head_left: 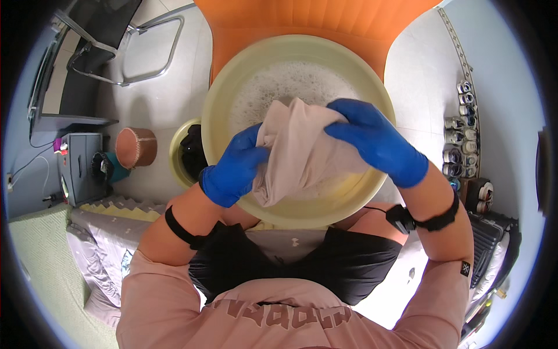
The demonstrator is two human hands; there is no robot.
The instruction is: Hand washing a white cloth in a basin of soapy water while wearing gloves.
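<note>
A bunched pale pink cloth point(301, 148), perhaps a garment, hangs between my hands over a large cream-yellow basin point(213, 100). Both hands wear blue gloves. My left hand point(239, 163) grips the cloth's left edge, thumb on top. On the upper right, my right hand point(370, 135) pinches a fold between thumb and fingers. White suds point(301, 80) cover the water behind the cloth. The cloth hides much of the basin's middle, so I cannot tell whether its lower part touches the water.
The basin rests partly on an orange chair point(301, 17). Left of it stand a smaller yellow basin point(175, 152) with dark cloth point(194, 152) inside, a brown-pink basket point(136, 148) and a grey drawer cabinet point(85, 165). Several shoes point(462, 131) line the right wall, near a black suitcase point(486, 244).
</note>
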